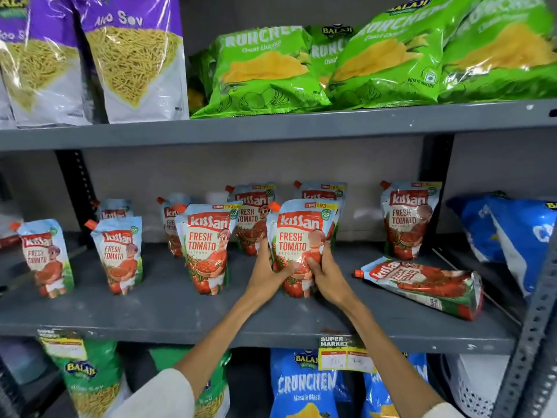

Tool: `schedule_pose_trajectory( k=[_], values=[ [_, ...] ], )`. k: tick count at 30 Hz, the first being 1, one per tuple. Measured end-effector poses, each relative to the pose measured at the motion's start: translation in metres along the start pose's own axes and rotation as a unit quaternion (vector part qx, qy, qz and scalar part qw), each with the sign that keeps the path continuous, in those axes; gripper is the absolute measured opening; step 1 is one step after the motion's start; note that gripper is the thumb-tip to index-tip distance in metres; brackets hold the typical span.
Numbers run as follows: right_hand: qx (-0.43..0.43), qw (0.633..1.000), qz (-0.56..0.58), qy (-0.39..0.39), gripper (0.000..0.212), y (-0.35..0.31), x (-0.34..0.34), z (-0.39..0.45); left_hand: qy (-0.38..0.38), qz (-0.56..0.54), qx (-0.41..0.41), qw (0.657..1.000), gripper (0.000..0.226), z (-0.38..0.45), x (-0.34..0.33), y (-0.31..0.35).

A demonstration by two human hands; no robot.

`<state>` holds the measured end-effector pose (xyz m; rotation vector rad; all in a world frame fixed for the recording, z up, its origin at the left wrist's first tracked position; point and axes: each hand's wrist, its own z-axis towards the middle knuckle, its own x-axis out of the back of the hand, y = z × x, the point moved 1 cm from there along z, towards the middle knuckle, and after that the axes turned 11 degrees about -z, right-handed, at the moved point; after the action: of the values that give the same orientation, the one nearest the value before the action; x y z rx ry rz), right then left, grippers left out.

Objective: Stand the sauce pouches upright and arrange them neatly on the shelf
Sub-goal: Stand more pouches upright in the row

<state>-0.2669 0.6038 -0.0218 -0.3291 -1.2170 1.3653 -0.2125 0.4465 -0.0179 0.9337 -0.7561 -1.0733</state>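
Both hands meet on one upright ketchup pouch (301, 245) that stands near the middle of the grey shelf (180, 315), its orange spout at the top left corner. The left hand (269, 274) wraps the pouch's lower left side and the right hand (325, 276) its lower right side, the fingers of each clamped against the pouch with the thumbs pressed on its printed front. Just left of this held pouch stands a second front pouch (208, 251), also upright, and further left two more, one (119, 254) beside the dark upright post and one (45, 257) near the shelf's left end. Behind the held pouch a back row of pouches (253, 215) stands against the wall. Right of the held pouch one upright pouch (407, 218) stands at the back, and in front of that a fallen pouch (422, 285) lies flat on its side, spout pointing toward the held pouch. Blue snack bags (512, 236) lean at the shelf's far right end.
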Motion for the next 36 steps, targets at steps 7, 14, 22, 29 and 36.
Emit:
schedule_pose_trajectory(
  k=[7, 14, 22, 29, 36],
  values=[
    [-0.018, 0.993, -0.119, -0.016, 0.039, 0.002, 0.053, 0.006, 0.288, -0.043, -0.037, 0.956, 0.047, -0.034, -0.048, 0.02],
    [-0.136, 0.912, -0.386, -0.021, 0.027, 0.026, 0.171, 0.021, 0.063, -0.413, 0.424, 0.803, 0.056, -0.034, -0.143, 0.054],
    [-0.341, 0.829, -0.408, -0.174, 0.059, 0.055, 0.213, 0.004, -0.025, -0.443, 0.492, 0.749, 0.053, -0.016, -0.214, 0.057],
    [-0.24, 0.901, -0.351, -0.079, 0.027, 0.058, 0.211, -0.001, 0.031, -0.342, 0.43, 0.835, 0.027, -0.022, -0.242, 0.045],
    [-0.078, 0.959, -0.145, 0.23, 0.03, 0.033, 0.21, -0.01, 0.094, -0.166, 0.161, 0.968, 0.044, 0.005, -0.213, 0.065]
  ],
)
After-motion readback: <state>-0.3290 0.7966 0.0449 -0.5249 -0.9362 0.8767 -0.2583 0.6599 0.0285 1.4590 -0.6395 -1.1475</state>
